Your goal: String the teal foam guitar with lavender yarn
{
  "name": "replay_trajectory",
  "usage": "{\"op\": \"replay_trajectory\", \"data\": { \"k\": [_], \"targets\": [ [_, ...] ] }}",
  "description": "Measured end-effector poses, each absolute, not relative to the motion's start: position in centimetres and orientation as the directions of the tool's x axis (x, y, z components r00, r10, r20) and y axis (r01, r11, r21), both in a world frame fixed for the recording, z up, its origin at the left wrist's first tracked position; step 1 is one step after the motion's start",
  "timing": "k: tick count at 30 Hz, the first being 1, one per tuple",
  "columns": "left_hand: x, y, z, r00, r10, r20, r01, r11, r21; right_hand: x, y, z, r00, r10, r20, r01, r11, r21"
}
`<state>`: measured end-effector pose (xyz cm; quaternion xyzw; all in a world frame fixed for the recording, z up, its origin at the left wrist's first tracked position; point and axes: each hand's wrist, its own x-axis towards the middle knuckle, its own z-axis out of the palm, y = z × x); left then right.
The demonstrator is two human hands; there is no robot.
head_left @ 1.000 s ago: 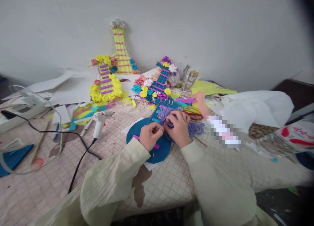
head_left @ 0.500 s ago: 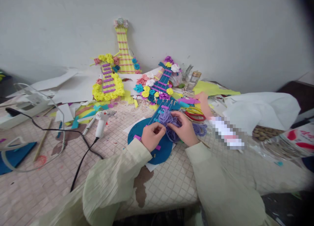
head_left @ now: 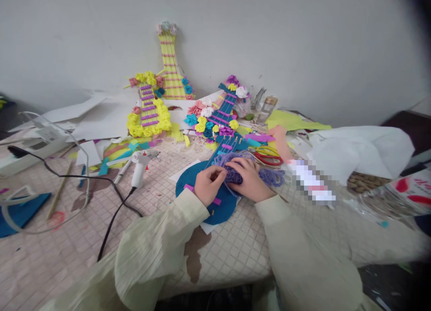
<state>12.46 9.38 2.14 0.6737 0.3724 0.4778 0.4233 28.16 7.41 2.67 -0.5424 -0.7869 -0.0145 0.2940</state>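
A blue paper guitar [head_left: 188,185] with purple frets lies flat on the table in front of me. A tangle of purple yarn [head_left: 269,176] sits on its body. My left hand [head_left: 207,185] is closed in a pinch on a strand of the yarn at the guitar's strings. My right hand [head_left: 251,180] is curled around a bunch of the same yarn, right beside the left hand. Both hands touch the guitar's body.
A white glue gun [head_left: 138,169] with a black cord lies left of the guitar. Two decorated paper guitars [head_left: 150,113] [head_left: 220,115] lean at the wall. Red-handled scissors [head_left: 267,157], a glass bottle [head_left: 267,108], white cloth [head_left: 357,149] and paper scraps lie around.
My right hand has drawn the yarn closer to the left hand and curled tighter over it. The left hand has stayed pinched at the strings.
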Motion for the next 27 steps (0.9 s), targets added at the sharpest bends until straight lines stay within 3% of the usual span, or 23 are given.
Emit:
{"op": "replay_trajectory", "data": {
  "k": [6, 10, 14, 19, 23, 27],
  "targets": [
    [12.4, 9.4, 2.4, 0.224, 0.923, 0.311, 0.060, -0.332, 0.941, 29.1, 7.5, 3.0, -0.121, 0.822, 0.556, 0.708, 0.464, -0.532],
    [12.4, 9.4, 2.4, 0.217, 0.918, 0.330, 0.049, -0.348, 0.936, 29.5, 7.2, 4.1, -0.202, 0.755, 0.624, 0.672, 0.570, -0.472],
    [12.4, 9.3, 2.2, 0.246, 0.903, 0.353, 0.068, -0.380, 0.923, 29.6, 7.0, 4.3, -0.174, 0.741, 0.649, 0.733, 0.537, -0.417],
    [12.3, 9.1, 2.3, 0.321, 0.851, 0.416, 0.159, -0.481, 0.862, 29.0, 7.3, 3.8, 0.021, 0.781, 0.624, 0.715, 0.425, -0.555],
    [12.4, 9.2, 2.4, 0.357, 0.829, 0.430, 0.237, -0.525, 0.817, 28.6, 7.3, 3.9, 0.007, 0.826, 0.564, 0.597, 0.449, -0.665],
    [12.4, 9.4, 2.4, 0.346, 0.869, 0.355, 0.214, -0.442, 0.871, 28.6, 6.1, 4.3, 0.041, 0.683, 0.729, 0.630, 0.549, -0.549]
  ]
}}
